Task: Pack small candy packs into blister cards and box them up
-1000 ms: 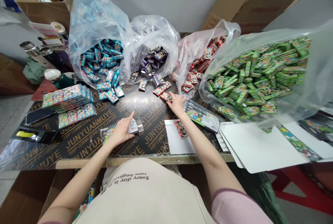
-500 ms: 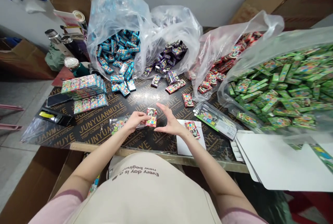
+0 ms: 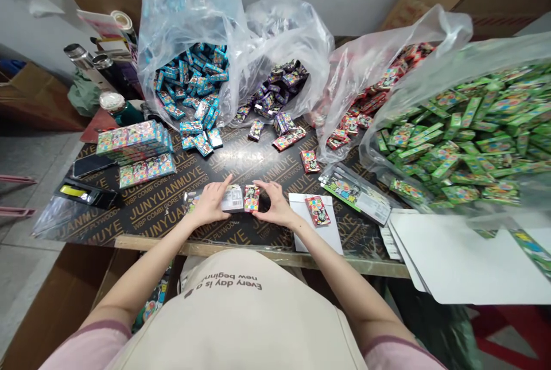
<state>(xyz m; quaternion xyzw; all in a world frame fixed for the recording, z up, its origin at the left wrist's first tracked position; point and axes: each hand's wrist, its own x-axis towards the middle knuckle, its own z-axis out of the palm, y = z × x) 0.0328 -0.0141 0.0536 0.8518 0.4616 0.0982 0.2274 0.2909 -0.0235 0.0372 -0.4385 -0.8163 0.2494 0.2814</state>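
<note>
A small red printed box [image 3: 251, 198] stands at the middle of the table's near part, held at its top and bottom edges between the thumb and fingers of my right hand [image 3: 275, 206]. My left hand [image 3: 209, 205], fingers spread, lies over a clear printed packet [image 3: 233, 198] whose white label shows right of the fingers. How firmly it touches the packet I cannot tell. Right of my right hand, another red printed packet [image 3: 317, 211] rests on a white card [image 3: 310, 237]. One more red box [image 3: 309, 161] lies farther back.
Clear bags of blue boxes [image 3: 193, 80], purple boxes [image 3: 279, 92], red boxes [image 3: 365, 106] and green boxes [image 3: 465, 140] line the back. Wrapped stacks [image 3: 133, 143], a phone [image 3: 92, 164] and bottles [image 3: 114, 103] stand left. A flat green package [image 3: 357, 195] and white sheets [image 3: 469, 261] lie right.
The red box has passed from my left hand to my right hand. My left hand has moved left and its fingers have spread over the clear packet.
</note>
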